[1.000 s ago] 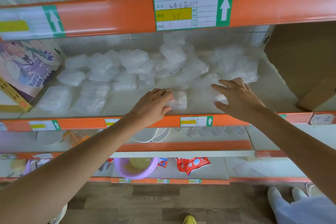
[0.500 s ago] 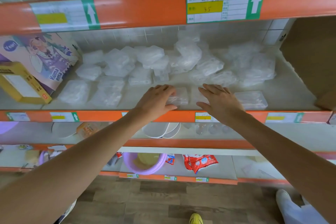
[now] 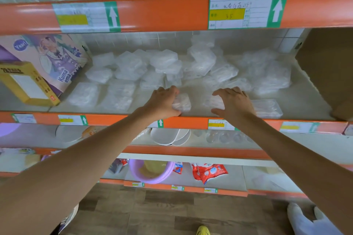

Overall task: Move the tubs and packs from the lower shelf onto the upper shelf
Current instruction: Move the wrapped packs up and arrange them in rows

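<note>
On the middle shelf [image 3: 298, 101] a heap of packs [image 3: 168, 63] fills the back, from left of centre to the right. At the front edge the left hand [image 3: 164, 103] grips a small pack [image 3: 183, 102]; to its right the right hand [image 3: 235, 103] spans a second pack [image 3: 213, 101], thumb before it, fingers behind. A tub [image 3: 267, 108] lies just right of that hand. At the left end a small box [image 3: 28, 84] stands before a big box [image 3: 57, 57]; a carton [image 3: 328, 66] stands at the right end. On the shelf below, plates [image 3: 170, 135] lie left of cups [image 3: 223, 137]. One shelf lower, a basin [image 3: 150, 172] sits left of bags [image 3: 208, 172]
</note>
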